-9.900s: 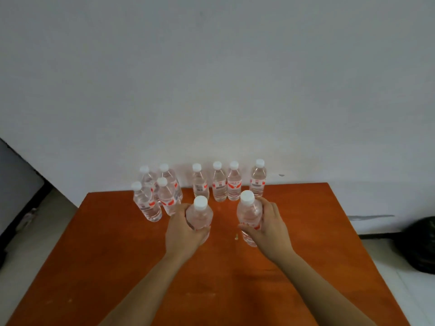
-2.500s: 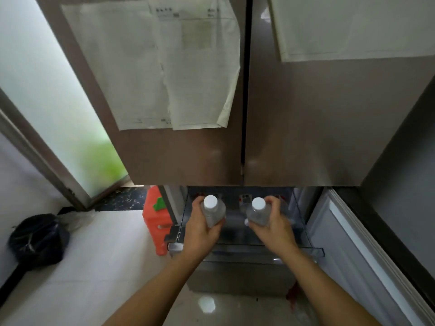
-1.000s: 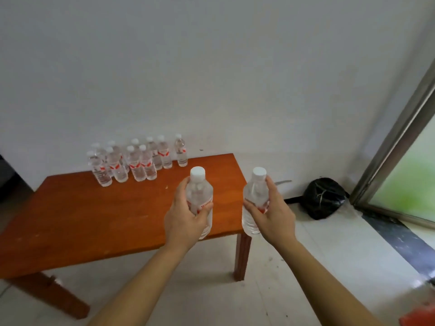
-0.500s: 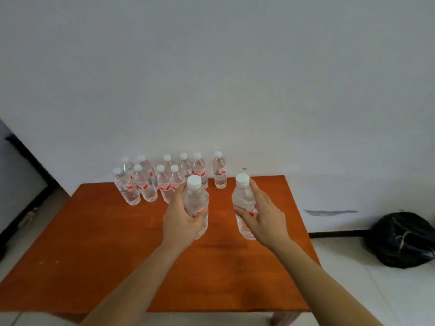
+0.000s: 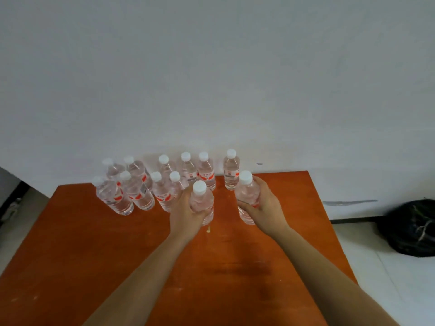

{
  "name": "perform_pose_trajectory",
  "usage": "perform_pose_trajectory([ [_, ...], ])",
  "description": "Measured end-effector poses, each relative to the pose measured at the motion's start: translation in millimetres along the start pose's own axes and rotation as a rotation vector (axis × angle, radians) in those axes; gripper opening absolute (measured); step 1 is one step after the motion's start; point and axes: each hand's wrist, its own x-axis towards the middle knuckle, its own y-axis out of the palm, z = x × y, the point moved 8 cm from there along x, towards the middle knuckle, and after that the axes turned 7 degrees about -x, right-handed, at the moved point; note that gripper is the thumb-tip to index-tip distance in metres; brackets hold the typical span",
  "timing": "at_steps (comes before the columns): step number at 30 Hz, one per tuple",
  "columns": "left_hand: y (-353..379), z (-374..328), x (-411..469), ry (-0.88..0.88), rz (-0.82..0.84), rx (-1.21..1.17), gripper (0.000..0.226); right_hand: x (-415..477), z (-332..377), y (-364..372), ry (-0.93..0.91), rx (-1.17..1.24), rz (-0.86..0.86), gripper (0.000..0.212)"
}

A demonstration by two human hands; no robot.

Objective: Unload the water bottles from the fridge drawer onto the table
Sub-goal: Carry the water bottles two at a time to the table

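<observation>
Orange table point(image 5: 70, 255) bears ten standing bottles point(image 5: 138, 196) beside two held bottles point(image 5: 247, 191).

The left bottle point(image 5: 203, 203), clear with a white cap, is standing upright in the grip of the left hand point(image 5: 186, 214) over the orange-brown worktop point(image 5: 94, 255). The right bottle point(image 5: 247, 196) is leaning slightly in the right hand point(image 5: 267, 208). Whether their bases are touching the worktop cannot be told. Behind them, ten standing bottles point(image 5: 141, 194) with red-and-white labels are clustering upright along the far edge: six at the back, four in front toward the left.
</observation>
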Motion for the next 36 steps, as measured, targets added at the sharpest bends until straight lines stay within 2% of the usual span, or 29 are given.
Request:
perform_pose_trajectory([
  [4,22.2,33.1,43.8,-0.038,0.119,0.002,0.076,32.7,-15.1,24.9,0.088,0.012,0.010,0.077],
  [10,50.4,68.1,89.4,-0.054,0.202,0.032,0.079,75.6,-32.9,71.0,0.162,-0.095,0.045,0.080],
  [13,56.1,75.4,104.7,-0.045,0.193,0.025,0.075,90.1,-34.1,91.2,0.163,-0.169,0.080,0.079],
  [17,63.6,76.5,114.0,-0.040,0.205,-0.025,0.068,104.2,-37.1,99.8,0.176,-0.142,0.038,0.075],
  [21,68.2,79.8,112.8,-0.060,0.269,-0.031,0.070,102.7,-41.5,103.5,0.158,-0.147,0.119,0.078],
  [26,67.8,78.5,113.3,-0.119,0.306,-0.003,0.073,92.1,-49.1,96.8,0.202,-0.085,0.147,0.081],
  [30,60.3,53.8,108.9,-0.103,0.311,0.004,0.075,87.8,-23.7,78.3,0.137,-0.042,0.166,0.074],
  [33,44.9,17.8,108.8,-0.008,0.295,0.063,0.069,89.6,-2.7,35.9,0.101,-0.106,0.070,0.071],
  [36,24.7,-35.4,111.5,0.173,0.229,0.167,0.059,88.4,24.7,-25.1,0.040,-0.195,-0.117,0.061],
])
